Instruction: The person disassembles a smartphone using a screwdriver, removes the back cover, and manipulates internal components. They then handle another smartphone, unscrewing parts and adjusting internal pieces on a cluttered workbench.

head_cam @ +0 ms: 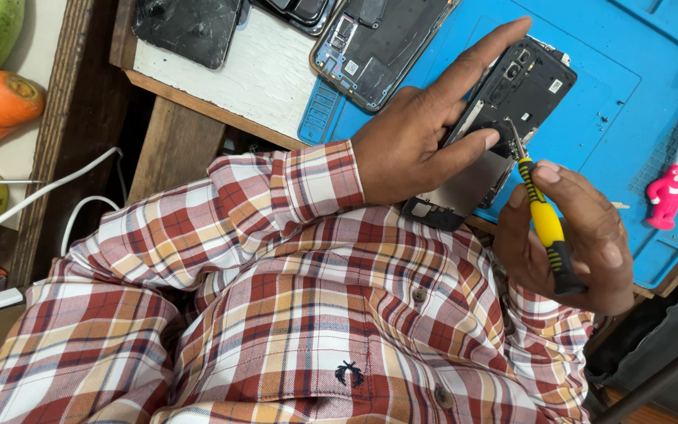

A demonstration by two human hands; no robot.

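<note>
Head view: we are seeing the opened phone [504, 102] lying on the blue mat [606, 102] at the desk edge, our left hand [417, 133] pressing it flat, our right hand [582, 235] pinching a yellow screwdriver [544, 228], its tip touching the phone.

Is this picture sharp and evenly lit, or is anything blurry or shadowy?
Head view: bright, even light on the blue mat; both the left hand and the right hand with its yellow screwdriver look sharp; the gap under the bench edge lies in deep shadow; no strong glare.
</note>
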